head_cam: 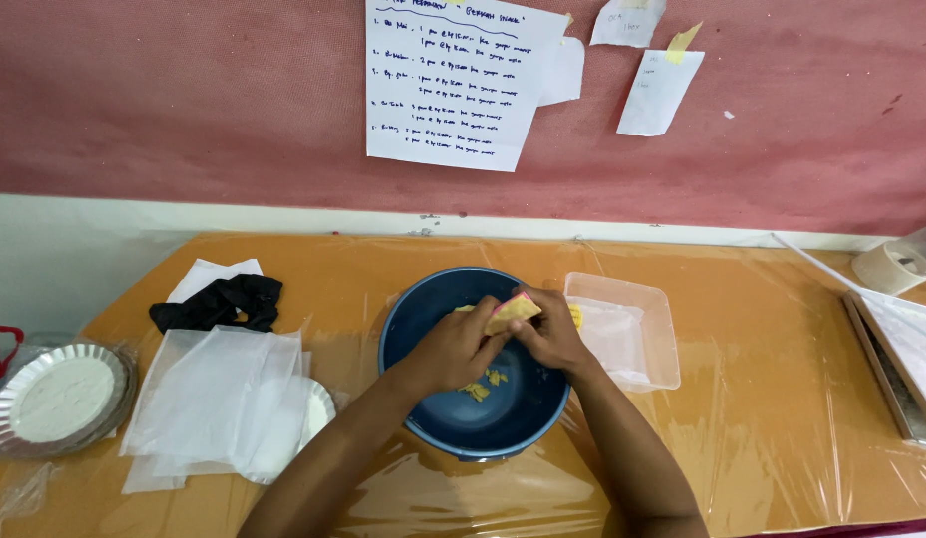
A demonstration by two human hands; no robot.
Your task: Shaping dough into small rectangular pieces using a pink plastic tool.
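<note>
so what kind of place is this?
Probably a small food-prep or home-catering workspace. Both hands, left hand and right hand, hold a yellow piece over a blue bowl. The table is covered in clear plastic film, foil plates are stacked at the left, and a handwritten list is taped to the wall.

Both forearms bare to the frame edge; no sleeves, gloves, watch or rings visible on left hand [453, 349] or right hand [554, 334]. Fingers [486, 311] uncovered.

Yellow, pink-edged piece [513, 312] held tilted above dark-blue round bowl [423, 309]; yellow crumbs [486, 384] lie inside.
</note>
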